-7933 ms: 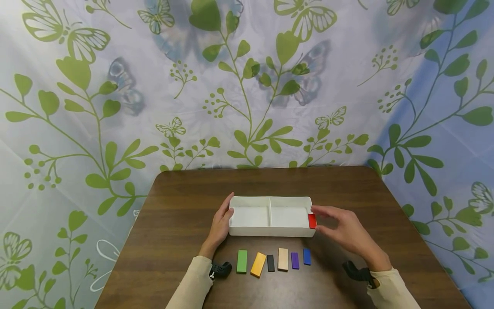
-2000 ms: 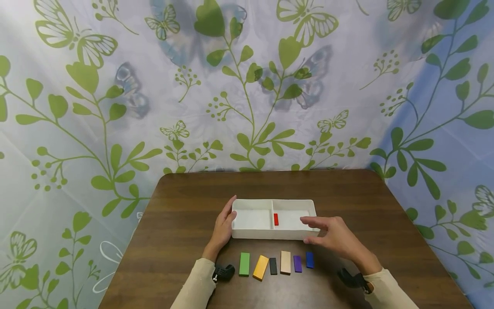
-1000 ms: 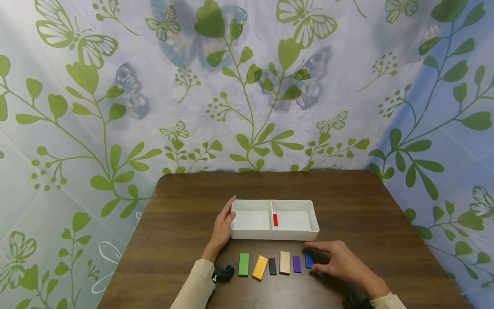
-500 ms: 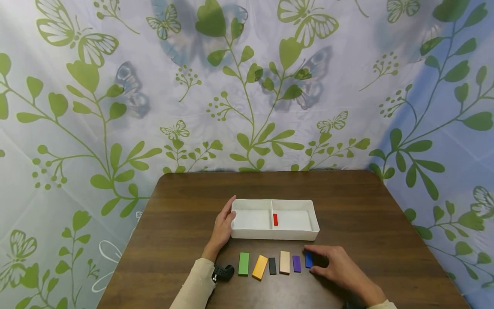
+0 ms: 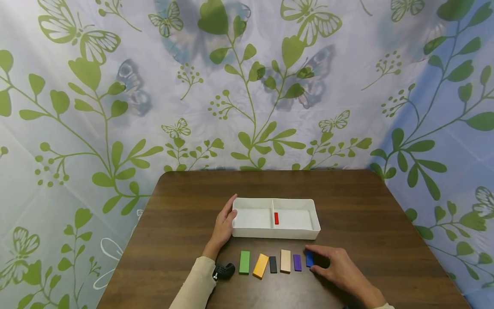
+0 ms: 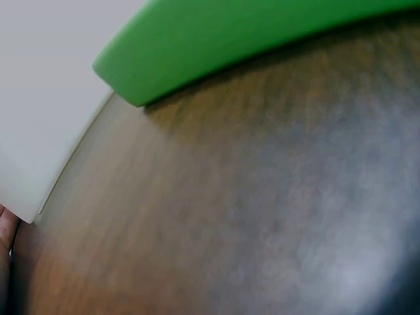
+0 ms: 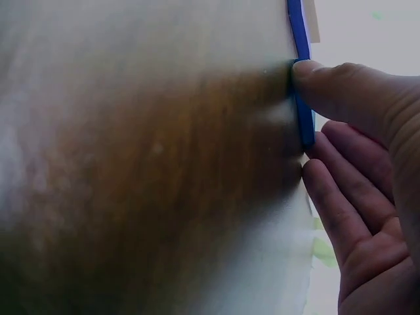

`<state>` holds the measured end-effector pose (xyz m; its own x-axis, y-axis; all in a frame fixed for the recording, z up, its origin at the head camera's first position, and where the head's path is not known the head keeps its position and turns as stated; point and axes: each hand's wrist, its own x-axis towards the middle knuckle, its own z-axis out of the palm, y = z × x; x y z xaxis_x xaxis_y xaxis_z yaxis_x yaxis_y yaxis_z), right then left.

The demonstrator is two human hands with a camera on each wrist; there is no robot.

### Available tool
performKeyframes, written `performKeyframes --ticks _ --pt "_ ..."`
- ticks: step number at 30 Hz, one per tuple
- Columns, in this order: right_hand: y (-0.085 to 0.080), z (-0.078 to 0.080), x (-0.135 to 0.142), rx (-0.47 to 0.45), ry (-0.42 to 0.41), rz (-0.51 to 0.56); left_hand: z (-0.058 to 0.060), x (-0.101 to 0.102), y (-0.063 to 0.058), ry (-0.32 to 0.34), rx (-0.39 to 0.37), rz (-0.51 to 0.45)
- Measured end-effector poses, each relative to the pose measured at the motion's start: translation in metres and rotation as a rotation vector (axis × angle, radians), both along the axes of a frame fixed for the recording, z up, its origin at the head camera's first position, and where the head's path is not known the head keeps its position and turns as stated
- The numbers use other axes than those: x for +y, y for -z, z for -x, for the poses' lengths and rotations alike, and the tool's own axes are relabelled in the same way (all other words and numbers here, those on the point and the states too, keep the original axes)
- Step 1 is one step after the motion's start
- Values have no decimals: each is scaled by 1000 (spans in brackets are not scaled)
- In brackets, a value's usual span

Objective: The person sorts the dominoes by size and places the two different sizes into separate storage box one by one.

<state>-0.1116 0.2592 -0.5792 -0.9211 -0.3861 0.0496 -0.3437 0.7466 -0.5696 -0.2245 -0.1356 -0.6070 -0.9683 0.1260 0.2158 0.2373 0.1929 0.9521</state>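
Note:
A white two-compartment tray (image 5: 275,233) lies on the table, a small red block (image 5: 276,218) in its right compartment against the divider. My left hand (image 5: 222,225) grips the tray's left end, thumb over the rim and fingers along the outside. In the head view my right hand (image 5: 337,266) is at a blue block (image 5: 309,259) in front of the tray's right end. The right wrist view shows the thumb at one end of this blue block (image 7: 305,118) and the fingertips at its other end, pinching it lengthwise.
Left of the blue block, a row runs along the table (image 5: 185,206): purple block (image 5: 297,262), beige block (image 5: 285,261), black block (image 5: 273,265), yellow block (image 5: 260,266) and green block (image 5: 244,262). A patterned cloth (image 5: 247,86) hangs behind the table.
Earlier the red block was at the tray's right end by my right hand; it now lies at the divider. My right hand has come down from the tray to the blue block.

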Motion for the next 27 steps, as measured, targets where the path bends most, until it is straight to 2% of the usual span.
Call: performKeyframes --ticks 8,13,19,25,27 --pt "-2 1 1 -44 13 6 1 0 1 -8 -15 13" --pt "-7 3 1 -18 -5 4 2 0 2 -8 7 -2" --pt "-12 9 2 86 -32 -1 2 0 1 -8 -2 -18" --pt "-18 14 4 234 -104 36 0 0 0 -10 -4 -32" --pt "-23 15 4 258 -113 42 -1 0 0 -11 -9 -36"
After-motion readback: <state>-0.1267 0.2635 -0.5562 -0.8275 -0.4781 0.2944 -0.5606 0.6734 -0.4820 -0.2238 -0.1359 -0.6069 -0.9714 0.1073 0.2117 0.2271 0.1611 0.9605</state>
